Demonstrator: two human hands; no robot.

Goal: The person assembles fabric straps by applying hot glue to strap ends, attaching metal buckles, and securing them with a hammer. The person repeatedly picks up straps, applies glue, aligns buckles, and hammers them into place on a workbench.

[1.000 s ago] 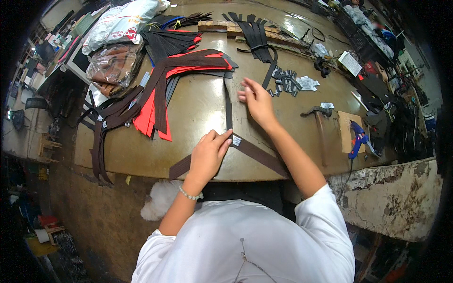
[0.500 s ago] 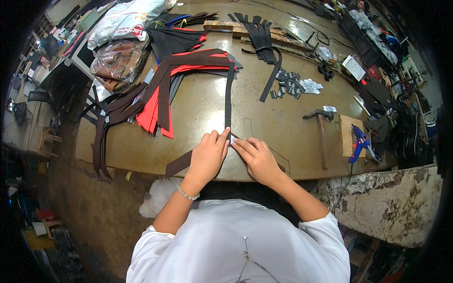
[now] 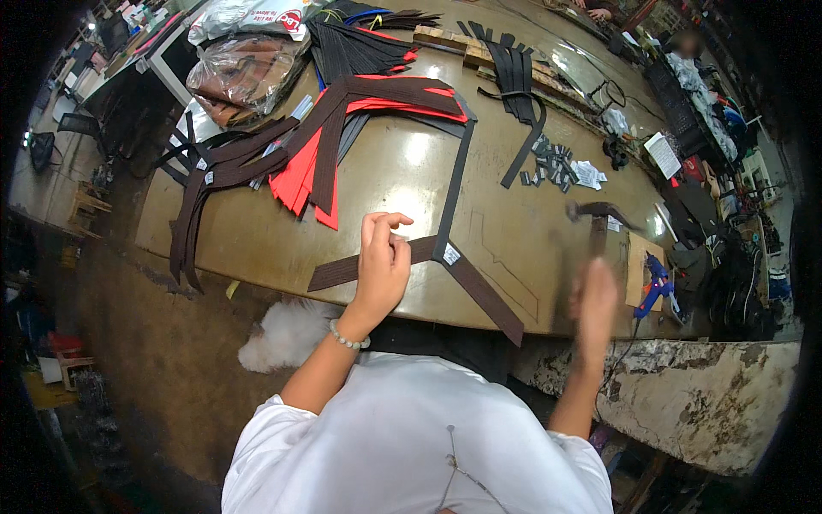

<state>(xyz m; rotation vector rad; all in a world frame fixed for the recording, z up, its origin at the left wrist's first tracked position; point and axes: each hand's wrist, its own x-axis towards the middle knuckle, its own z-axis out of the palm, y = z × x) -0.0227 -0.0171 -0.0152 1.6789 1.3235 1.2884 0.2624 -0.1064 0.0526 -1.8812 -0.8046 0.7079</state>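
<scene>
A dark brown V-shaped strap piece (image 3: 482,295) lies near the table's front edge, its left arm passing beneath my left hand. At its peak sits a small white label (image 3: 451,254), where a narrow black strap (image 3: 457,184) runs away toward the pile. My left hand (image 3: 384,267) rests over the brown strap, fingers loosely bent and apart, holding nothing. To the right, my right hand (image 3: 597,295) is smeared by motion but wraps round the handle of a hammer (image 3: 602,211), whose dark head shows beyond the fist.
Brown and red strap pieces (image 3: 298,176) are stacked at the left. Small dark pieces (image 3: 553,164) and white labels (image 3: 589,174) lie behind the hammer. A blue glue gun (image 3: 656,284) stands at the right by cardboard (image 3: 636,272). Wooden bars (image 3: 479,56) lie at the back.
My right hand has left the labelled peak of the strap piece and moved right onto the hammer. My left hand has lifted its fingers off the peak and shifted slightly left.
</scene>
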